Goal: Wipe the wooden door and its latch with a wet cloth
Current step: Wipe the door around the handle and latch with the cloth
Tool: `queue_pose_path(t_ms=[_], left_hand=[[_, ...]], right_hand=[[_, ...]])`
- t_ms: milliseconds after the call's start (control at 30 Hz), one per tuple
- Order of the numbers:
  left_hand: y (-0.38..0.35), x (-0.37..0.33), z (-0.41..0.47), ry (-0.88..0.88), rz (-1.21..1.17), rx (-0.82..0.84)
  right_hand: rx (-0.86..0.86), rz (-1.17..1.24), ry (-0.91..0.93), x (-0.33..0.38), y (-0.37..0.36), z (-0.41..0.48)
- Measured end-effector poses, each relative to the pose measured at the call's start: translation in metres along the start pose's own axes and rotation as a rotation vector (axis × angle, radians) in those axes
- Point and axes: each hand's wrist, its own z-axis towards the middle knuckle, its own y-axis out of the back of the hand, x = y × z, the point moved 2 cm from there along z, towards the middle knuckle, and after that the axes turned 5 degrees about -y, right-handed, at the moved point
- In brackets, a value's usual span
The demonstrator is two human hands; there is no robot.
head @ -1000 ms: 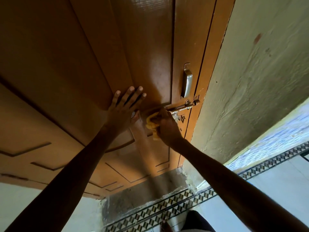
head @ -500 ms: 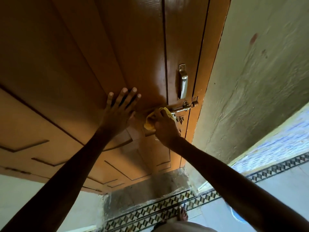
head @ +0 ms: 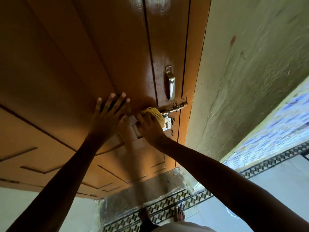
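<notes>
While the right hand [head: 148, 126] presses a yellow cloth [head: 154, 113] against the door [head: 103, 47], the left hand [head: 108, 114] lies flat on the wood just beside it, fingers spread and holding nothing. This open palm probably keeps the door steady, so that it does not swing or rattle under the rubbing. The right hand is closed around the cloth, which is bunched into a small pad; only its upper part shows above the knuckles. The pad touches the inner end of the latch [head: 173, 108], so the bolt seems to be the part in work now.

The door is brown wood with a glossy finish and long vertical grooves; lower down it has carved angular lines. Its surface shines near the top, and a darker patch lies around the left fingertips, perhaps from wetness, though this cannot be told for sure. The latch is a brass-coloured sliding bolt, lying across the door near its right edge, with its outer end close to the frame. A metal handle [head: 171, 84] stands upright just above it. Below the bolt there is a small plate with screws, partly hidden by the cloth. The person's bare feet [head: 179, 215] stand on a patterned floor [head: 167, 203] below.
</notes>
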Motion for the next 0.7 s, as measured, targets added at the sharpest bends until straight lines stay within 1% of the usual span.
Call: queue_pose_path(t_ms=[200,267,367,433,500,533,567,633,700], left_hand=[[-0.007,0.003,-0.001,-0.022,0.034,-0.005],[-0.006,0.002,-0.001,-0.024,0.023,0.01],[0.0,-0.003,0.001,0.025,-0.058,0.017],[0.007,-0.013,0.0,0.063,-0.123,-0.023],[0.01,-0.025,-0.002,0.051,-0.178,-0.071],[0.008,-0.033,-0.001,0.022,-0.237,-0.065],[0.004,-0.04,0.0,-0.018,-0.301,-0.036],[-0.005,-0.051,0.005,-0.088,-0.356,0.045],[-0.011,-0.057,0.013,-0.091,-0.341,0.123]], right_hand=[[-0.053,-0.007,0.004,-0.007,0.005,-0.004],[-0.099,0.038,-0.053,-0.013,0.003,-0.017],[-0.085,0.316,-0.234,-0.031,-0.01,-0.041],[-0.169,0.612,-0.51,-0.047,-0.006,-0.061],[-0.258,1.131,-0.992,-0.063,0.0,-0.073],[-0.274,1.28,-1.223,-0.067,0.003,-0.074],[-0.274,1.325,-1.362,-0.072,0.003,-0.069],[-0.282,1.347,-1.453,-0.071,0.006,-0.055],[-0.251,1.517,-1.491,-0.066,0.005,-0.037]])
